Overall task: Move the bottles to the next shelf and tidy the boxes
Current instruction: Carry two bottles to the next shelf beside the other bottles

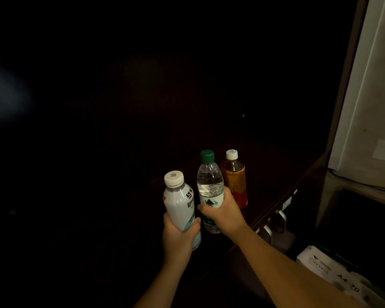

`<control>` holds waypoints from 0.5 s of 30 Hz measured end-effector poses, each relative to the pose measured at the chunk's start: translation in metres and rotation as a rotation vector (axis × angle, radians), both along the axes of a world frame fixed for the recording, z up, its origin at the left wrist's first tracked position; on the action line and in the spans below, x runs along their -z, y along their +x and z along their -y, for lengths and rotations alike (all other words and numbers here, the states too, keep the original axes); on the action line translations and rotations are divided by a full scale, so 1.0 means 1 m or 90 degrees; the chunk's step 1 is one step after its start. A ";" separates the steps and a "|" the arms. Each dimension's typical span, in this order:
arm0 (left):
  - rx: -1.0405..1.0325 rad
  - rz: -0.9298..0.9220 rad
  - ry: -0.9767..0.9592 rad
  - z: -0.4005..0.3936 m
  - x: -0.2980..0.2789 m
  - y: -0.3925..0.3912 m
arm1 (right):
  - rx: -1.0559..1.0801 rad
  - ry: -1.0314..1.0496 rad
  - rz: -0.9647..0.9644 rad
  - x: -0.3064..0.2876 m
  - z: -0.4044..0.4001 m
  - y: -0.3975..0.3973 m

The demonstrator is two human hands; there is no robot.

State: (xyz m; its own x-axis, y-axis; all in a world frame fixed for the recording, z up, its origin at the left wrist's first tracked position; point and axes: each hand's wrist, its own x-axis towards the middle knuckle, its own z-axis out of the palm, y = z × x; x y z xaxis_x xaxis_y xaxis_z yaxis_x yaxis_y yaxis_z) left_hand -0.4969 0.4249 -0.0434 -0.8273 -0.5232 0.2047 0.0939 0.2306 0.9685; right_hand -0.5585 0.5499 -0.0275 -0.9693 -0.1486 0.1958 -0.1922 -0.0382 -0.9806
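Bare left hand (180,235) curls round a pale white-capped plastic bottle (179,202); the right hand (223,215) grips a clear green-capped water bottle (210,187) beside it. Right of the water bottle stands an amber white-capped tea bottle (235,177).

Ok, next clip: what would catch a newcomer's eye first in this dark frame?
Three lit bottles against near-black surroundings, low and centre. The left hand grips a white bottle with a white cap, tilted slightly left, and the right hand grips a clear water bottle with a green cap. Just behind and to the right is an amber drink bottle with a white cap, held by neither hand.
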 end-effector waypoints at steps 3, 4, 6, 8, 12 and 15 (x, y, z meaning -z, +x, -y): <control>0.005 0.012 -0.003 0.000 -0.001 0.001 | -0.005 0.003 0.000 0.000 -0.001 -0.002; 0.006 0.018 -0.003 0.001 -0.002 0.001 | -0.008 0.011 -0.001 -0.001 -0.001 -0.001; 0.013 0.034 0.001 0.003 -0.004 0.004 | -0.014 0.023 -0.003 -0.002 -0.003 0.000; 0.023 0.066 0.017 0.006 -0.005 0.010 | -0.006 0.039 -0.004 -0.004 -0.006 0.005; 0.029 0.128 -0.022 0.013 -0.007 0.035 | 0.042 0.098 -0.002 -0.005 -0.017 0.026; -0.016 0.199 -0.190 0.021 -0.014 0.059 | 0.114 0.132 -0.002 -0.007 -0.025 0.048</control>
